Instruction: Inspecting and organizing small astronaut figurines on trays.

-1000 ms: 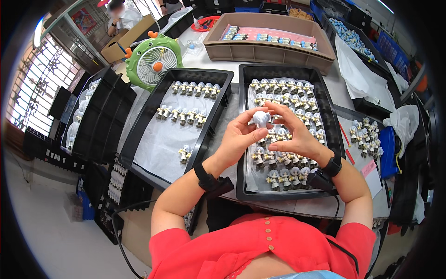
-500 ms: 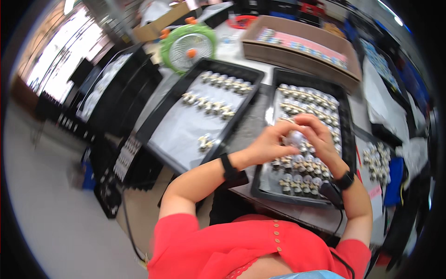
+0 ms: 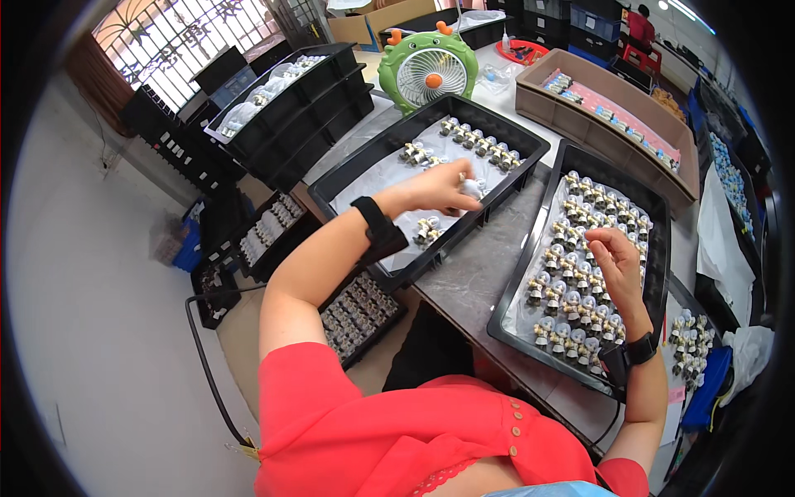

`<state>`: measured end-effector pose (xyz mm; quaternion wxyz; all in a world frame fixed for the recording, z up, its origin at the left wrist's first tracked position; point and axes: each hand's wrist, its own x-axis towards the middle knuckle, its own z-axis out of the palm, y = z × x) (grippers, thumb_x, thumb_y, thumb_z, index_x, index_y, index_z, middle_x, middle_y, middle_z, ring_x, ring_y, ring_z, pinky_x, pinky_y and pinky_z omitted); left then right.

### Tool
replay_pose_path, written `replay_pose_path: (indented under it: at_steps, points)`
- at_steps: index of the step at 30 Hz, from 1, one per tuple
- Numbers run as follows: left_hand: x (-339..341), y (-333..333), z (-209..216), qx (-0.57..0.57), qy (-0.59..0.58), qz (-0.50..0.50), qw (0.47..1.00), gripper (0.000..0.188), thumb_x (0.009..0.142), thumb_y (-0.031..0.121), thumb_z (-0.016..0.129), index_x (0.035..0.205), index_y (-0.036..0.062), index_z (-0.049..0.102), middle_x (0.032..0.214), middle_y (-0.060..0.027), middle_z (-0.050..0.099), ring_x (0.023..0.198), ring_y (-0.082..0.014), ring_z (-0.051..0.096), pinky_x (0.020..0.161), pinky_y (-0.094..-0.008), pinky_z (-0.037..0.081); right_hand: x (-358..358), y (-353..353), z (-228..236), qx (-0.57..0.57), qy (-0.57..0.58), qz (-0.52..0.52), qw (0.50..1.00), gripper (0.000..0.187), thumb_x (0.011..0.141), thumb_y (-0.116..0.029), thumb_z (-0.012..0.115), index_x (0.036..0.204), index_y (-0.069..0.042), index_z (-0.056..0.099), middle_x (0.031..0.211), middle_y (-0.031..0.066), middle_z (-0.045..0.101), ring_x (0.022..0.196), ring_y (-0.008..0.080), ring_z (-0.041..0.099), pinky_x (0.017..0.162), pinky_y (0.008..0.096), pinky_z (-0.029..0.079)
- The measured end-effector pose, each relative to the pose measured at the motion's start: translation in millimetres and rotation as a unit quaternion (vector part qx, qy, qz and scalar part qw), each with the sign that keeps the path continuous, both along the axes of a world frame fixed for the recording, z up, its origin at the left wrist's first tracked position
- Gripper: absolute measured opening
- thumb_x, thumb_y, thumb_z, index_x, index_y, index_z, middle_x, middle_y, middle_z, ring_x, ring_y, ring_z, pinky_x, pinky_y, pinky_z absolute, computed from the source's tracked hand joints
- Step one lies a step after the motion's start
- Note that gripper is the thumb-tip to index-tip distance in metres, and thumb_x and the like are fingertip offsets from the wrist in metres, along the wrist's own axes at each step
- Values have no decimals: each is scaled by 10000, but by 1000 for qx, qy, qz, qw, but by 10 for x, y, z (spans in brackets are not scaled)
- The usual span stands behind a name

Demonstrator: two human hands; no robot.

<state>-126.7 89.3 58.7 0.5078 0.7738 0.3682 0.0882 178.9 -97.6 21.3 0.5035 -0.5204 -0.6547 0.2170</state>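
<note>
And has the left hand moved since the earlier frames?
Yes: judged against the trays, the left hand has gone left, from over the fuller black tray to over the sparser one.

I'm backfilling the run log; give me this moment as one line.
left hand: holding figurine over left tray | right hand: open, over right tray | green fan: beyond left tray

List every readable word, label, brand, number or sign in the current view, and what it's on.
Nothing readable.
Pink slip at right: any print on it is too small to read.
White labels on the black bins at far left: too small to read.
Green fan: no lettering I can make out.
Figurines and black trays: no legible text.
</note>
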Motion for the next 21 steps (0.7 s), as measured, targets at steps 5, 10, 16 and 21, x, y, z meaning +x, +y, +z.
replay_pose_path:
  at_steps: [5, 10, 16, 21]
  points:
    - [-501, 390, -409, 52, 260, 57, 963, 473, 781, 206, 728, 1096, 20, 428, 829, -112, 599, 689, -180, 630, 563, -278, 518, -56, -9, 40, 19, -75, -2, 997, 128, 869, -95, 609, 929, 10, 650, 864, 80, 641, 781, 138, 603, 713, 253, 468]
    - [-545, 682, -638, 83, 334, 55, 937, 520, 723, 230, 769, 1086, 14, 465, 828, -111, 606, 669, -178, 619, 508, -278, 493, -78, -18, 42, 12, -101, -2, 995, 110, 862, -79, 613, 915, 8, 653, 839, 87, 651, 751, 143, 612, 687, 257, 478]
    - [-432, 762, -751, 74, 398, 2, 914, 563, 657, 198, 797, 1084, -3, 490, 891, -127, 614, 669, -182, 621, 544, -281, 531, -65, -33, 84, 4, -112, 5, 994, 104, 854, -72, 619, 913, 8, 652, 831, 96, 651, 755, 161, 622, 698, 265, 487]
    - [-418, 828, -828, 97, 422, -15, 901, 570, 640, 149, 786, 1103, 2, 486, 878, -129, 627, 686, -189, 632, 550, -289, 538, -58, -40, 88, 16, -124, 4, 992, 93, 828, -55, 636, 899, 3, 654, 823, 103, 654, 750, 183, 630, 696, 273, 491]
